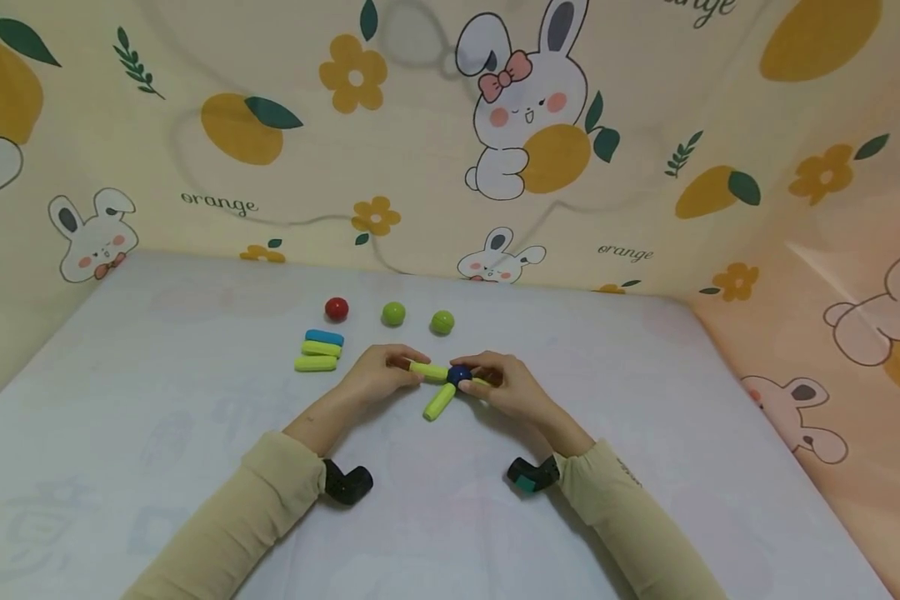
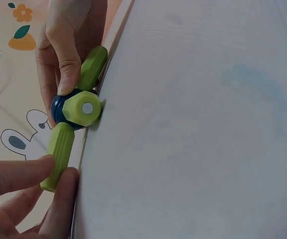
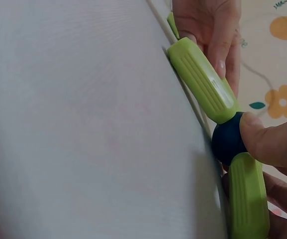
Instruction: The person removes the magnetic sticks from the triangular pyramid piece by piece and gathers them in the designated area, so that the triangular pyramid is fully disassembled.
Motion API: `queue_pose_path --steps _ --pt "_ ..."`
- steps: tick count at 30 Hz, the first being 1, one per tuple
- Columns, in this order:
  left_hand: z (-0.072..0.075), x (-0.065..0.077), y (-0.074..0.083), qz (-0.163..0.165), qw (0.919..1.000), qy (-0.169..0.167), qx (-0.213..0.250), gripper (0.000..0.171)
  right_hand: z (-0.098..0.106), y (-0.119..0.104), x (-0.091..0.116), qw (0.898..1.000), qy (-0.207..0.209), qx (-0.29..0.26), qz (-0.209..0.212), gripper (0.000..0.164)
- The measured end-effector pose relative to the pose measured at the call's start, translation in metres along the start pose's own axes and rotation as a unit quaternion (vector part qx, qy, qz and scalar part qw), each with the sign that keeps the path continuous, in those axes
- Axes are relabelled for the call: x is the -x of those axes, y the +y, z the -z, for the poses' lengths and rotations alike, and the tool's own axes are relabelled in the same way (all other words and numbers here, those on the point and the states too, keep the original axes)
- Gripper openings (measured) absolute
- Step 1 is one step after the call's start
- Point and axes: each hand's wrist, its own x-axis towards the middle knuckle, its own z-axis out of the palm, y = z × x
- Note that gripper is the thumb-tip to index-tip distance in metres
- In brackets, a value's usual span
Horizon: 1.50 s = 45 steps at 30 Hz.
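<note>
A dark blue ball (image 1: 459, 375) joins several yellow-green rods over the white tabletop, a magnetic-looking building toy. My left hand (image 1: 378, 373) pinches the outer end of the left rod (image 2: 61, 154) between thumb and fingers. My right hand (image 1: 513, 385) grips the ball from the other side, its thumb (image 3: 272, 142) pressed against it. A second rod (image 1: 439, 402) sticks out toward me, with a grey disc at its tip in the left wrist view. Another rod (image 3: 247, 199) lies under the right hand, partly hidden by it in the head view.
Behind the hands sit a red ball (image 1: 337, 309) and two green balls, one green ball (image 1: 393, 313) left of the other green ball (image 1: 442, 322). Left of them lie a blue rod (image 1: 324, 337) and two yellow-green rods (image 1: 316, 363). A printed rabbit cloth (image 1: 420, 167) hangs behind the table.
</note>
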Motion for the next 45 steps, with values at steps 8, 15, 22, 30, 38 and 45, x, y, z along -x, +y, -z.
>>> queue_pose_path --steps 8,15,22,30,38,45 --pt "0.001 0.000 -0.002 0.002 0.9999 -0.010 0.000 0.023 0.000 0.004 -0.002 1.000 -0.001 0.003 0.002 0.033" --pt "0.001 0.001 -0.004 0.007 0.9996 -0.024 0.014 0.023 0.001 0.005 -0.003 1.000 -0.009 0.000 0.003 0.032" --pt "0.001 0.003 -0.004 0.012 0.9980 -0.042 0.045 0.025 0.003 0.005 -0.002 1.000 -0.013 0.011 0.010 0.032" --pt "0.001 0.005 -0.003 0.027 0.9966 -0.043 0.065 0.026 0.003 0.004 -0.002 1.000 -0.018 0.013 0.009 0.033" --pt "0.010 0.013 -0.009 0.031 0.9937 -0.061 0.089 0.026 0.004 0.005 -0.001 1.000 -0.020 0.011 0.007 0.033" --pt "0.020 0.022 -0.018 0.020 0.9927 -0.057 0.104 0.027 0.004 0.006 -0.002 1.000 -0.024 0.012 0.011 0.034"
